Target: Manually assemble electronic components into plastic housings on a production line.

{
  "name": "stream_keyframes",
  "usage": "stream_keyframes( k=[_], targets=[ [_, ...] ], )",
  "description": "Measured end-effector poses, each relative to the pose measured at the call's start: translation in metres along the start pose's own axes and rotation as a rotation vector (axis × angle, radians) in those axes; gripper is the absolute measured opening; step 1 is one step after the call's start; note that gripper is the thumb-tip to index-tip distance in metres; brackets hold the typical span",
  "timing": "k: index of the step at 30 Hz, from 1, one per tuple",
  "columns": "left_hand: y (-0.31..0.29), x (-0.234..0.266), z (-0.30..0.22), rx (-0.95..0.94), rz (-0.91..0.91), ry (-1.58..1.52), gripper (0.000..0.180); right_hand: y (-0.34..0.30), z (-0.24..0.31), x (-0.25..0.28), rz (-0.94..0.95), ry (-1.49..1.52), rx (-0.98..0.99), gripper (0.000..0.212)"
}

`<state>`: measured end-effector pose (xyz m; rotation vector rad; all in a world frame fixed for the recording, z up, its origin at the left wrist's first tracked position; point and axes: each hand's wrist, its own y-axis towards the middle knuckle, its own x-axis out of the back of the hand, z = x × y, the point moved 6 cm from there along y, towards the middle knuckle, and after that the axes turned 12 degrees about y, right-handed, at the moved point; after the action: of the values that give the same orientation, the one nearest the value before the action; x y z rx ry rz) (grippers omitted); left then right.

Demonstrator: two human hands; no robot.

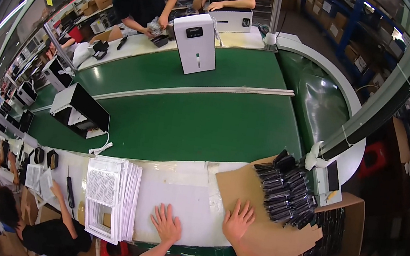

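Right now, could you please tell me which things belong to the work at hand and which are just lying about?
Probably in use:
- cardboard sheet by right hand
- black wrapped packs
- stacked white panels by left hand

Seemingly lying about:
- slim black tool
- tall white unit

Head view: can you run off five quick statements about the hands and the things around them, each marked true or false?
1. The left hand is open on the white bench top. True.
2. The right hand is wrapped around the black screwdriver. False: it rests open at the left edge of the cardboard sheet.
3. The white frames are left of the left hand. True.
4. The black packets are piled on the green belt. False: that pile lies on the cardboard sheet.
5. The black screwdriver lies left of the white frames. True.
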<state>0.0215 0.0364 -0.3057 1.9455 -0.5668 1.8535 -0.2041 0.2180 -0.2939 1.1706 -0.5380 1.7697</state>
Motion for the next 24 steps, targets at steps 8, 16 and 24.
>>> stream_keyframes(
  k=[8, 16, 24],
  targets=[
    [0.001, -0.007, 0.001, -0.003, 0.0, 0.03, 0.069, 0.003, 0.0, -0.001, 0.014, 0.009, 0.011, 0.07],
    [0.003, -0.01, 0.0, -0.001, 0.025, 0.002, 0.07, 0.001, -0.006, -0.006, 0.005, 0.01, 0.007, 0.07],
    [0.004, -0.009, 0.0, -0.005, 0.034, 0.008, 0.07, 0.001, -0.006, -0.012, 0.025, -0.017, -0.003, 0.071]
  ],
)
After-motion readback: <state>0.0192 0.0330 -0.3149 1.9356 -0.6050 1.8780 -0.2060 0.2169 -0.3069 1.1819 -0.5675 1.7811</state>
